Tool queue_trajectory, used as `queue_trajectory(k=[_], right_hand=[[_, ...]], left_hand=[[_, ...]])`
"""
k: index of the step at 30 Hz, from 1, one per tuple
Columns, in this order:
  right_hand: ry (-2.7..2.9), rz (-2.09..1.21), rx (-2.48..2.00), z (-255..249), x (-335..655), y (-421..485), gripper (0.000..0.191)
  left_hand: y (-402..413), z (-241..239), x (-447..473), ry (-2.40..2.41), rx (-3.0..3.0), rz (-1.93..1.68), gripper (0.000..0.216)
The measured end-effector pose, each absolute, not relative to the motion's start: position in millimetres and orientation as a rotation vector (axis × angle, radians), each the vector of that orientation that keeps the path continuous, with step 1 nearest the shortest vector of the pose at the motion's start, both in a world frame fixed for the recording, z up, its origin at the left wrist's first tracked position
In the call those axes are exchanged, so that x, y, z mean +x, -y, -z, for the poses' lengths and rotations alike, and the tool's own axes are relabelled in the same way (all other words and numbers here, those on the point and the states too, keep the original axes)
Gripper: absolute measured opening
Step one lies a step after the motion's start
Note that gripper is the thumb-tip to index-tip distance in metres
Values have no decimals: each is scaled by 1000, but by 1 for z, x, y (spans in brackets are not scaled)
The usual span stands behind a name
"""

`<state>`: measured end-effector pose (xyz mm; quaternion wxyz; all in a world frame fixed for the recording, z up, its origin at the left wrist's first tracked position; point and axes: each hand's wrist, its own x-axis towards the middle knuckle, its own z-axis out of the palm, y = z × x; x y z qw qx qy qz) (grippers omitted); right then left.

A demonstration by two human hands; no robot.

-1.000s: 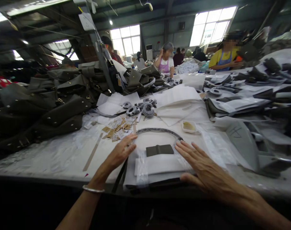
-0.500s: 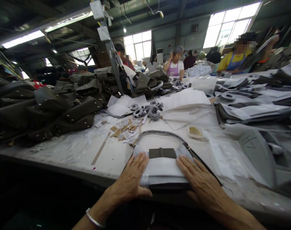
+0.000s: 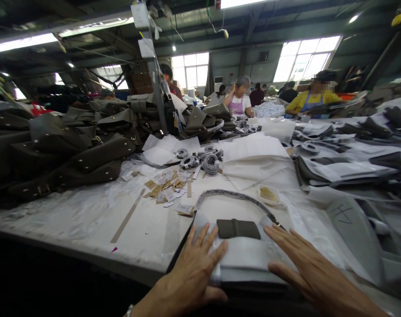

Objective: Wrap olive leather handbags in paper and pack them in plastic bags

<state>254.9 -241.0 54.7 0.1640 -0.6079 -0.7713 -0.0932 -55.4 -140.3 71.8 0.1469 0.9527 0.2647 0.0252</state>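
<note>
A dark handbag (image 3: 253,287) lies at the table's front edge, covered mostly by a white foam wrapping sheet (image 3: 243,253). Its wrapped handle (image 3: 233,193) arches away from me, and a dark olive flap piece (image 3: 238,229) shows through the middle of the wrapping. My left hand (image 3: 194,259) rests on the bag's left side with its fingers spread. On the right side, my right hand (image 3: 299,257) is stretched out flat over the wrapping, thumb apart. Neither hand grips anything; whether the right palm touches the sheet I cannot tell.
Small paper packets (image 3: 172,185) lie beyond the bag, with coiled wrapped straps (image 3: 210,163) behind them. A small plastic tray (image 3: 269,193) sits at right. Dark bags (image 3: 88,154) are heaped left; wrapped bags (image 3: 346,169) are stacked right. Co-workers (image 3: 240,99) are across the table.
The view has shifted, so the bag appears lower and further right. My fingers have spread wider, and the left hand lies more over the bag's left side.
</note>
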Motion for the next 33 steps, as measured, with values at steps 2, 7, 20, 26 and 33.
queue_trajectory(k=[2, 7, 20, 26, 33], right_hand=[[2202, 318, -1673, -62, 243, 235, 71], [2370, 296, -1466, -57, 205, 223, 85], [2317, 263, -1647, -42, 146, 231, 83], [2393, 76, -1653, -55, 151, 231, 82], [2266, -354, -1868, -99, 171, 202, 70]], left_hand=[[143, -64, -50, -694, 2861, -147, 103], [144, -42, -36, -449, 3037, -123, 73], [148, -40, -39, -397, 3034, -209, 59], [150, -48, -41, -400, 2859, -181, 65], [109, -116, -44, -336, 2628, -274, 52]])
